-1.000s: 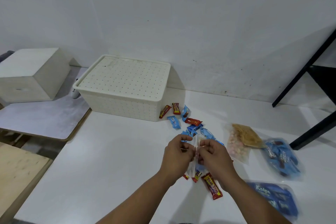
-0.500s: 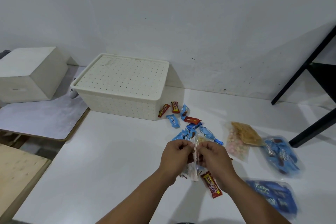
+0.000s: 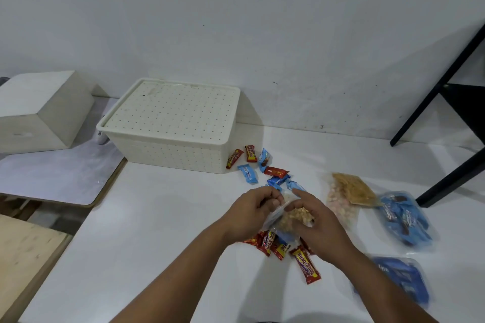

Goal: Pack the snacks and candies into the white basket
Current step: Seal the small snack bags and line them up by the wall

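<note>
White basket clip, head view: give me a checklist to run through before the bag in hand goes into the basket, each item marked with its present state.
1. Perforated lid off the white plastic basket: not ok, lid on.
2. Clear bag of beige snacks held: ok, left hand pinches it.
3. Right hand grip: cannot tell.
4. Bag sealed: cannot tell.
5. Loose red and blue wrapped candies clear of the basket: not ok, one leans against it.

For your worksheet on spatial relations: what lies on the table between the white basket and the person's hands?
In the head view, loose red and blue candies lie between the basket and the hands.
</note>
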